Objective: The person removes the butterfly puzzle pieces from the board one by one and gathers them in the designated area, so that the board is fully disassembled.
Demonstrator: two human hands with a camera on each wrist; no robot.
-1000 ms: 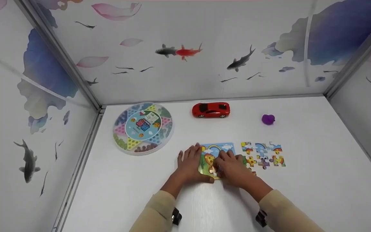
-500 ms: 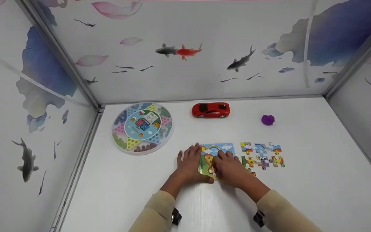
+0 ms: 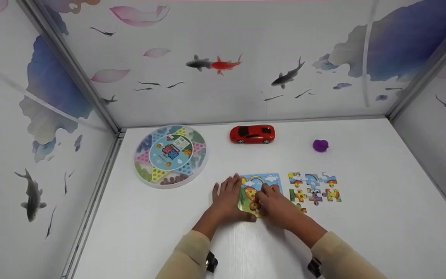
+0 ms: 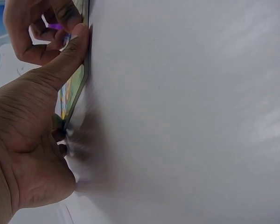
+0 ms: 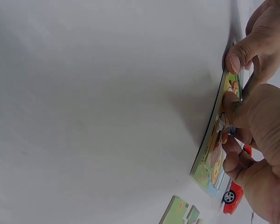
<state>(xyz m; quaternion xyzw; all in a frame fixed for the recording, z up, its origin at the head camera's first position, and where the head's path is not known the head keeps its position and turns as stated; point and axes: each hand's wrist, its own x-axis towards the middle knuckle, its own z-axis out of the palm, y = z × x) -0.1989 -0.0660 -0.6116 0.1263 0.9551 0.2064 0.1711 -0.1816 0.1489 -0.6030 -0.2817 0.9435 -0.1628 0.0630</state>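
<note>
cardboard, brightly printed: the puzzle board (image 3: 261, 185) lies flat on the white table (image 3: 362, 232), near the front and about midway across, and both hands are on it. the left hand (image 3: 227, 198) rests on the board's left edge with its fingers spread and nearly straight, flat against the surface; in the left wrist view the thumb (image 4: 67, 56) runs along the near edge of the board (image 4: 74, 88), pressing against it rather than wrapping round anything. the right hand (image 3: 275, 205) sits over the lower middle of the board with its fingers curled down, the tips bearing on the picture. in the right wrist view the thumb (image 5: 231, 108) and bent fingers (image 5: 231, 161) press on the face of the board (image 5: 212, 158), and a small piece seems to sit under them, though whether it is pinched or only pushed i cannot tell. the two hands are close together, almost touching over the board.

just to the right of the board lie the loose puzzle pieces (image 3: 314, 188) in two rows, not touching it. farther back stand a red toy car (image 3: 252, 134), a small purple object (image 3: 320, 145) to the right and a round game board (image 3: 170, 155) to the left, all well apart from the hands.
</note>
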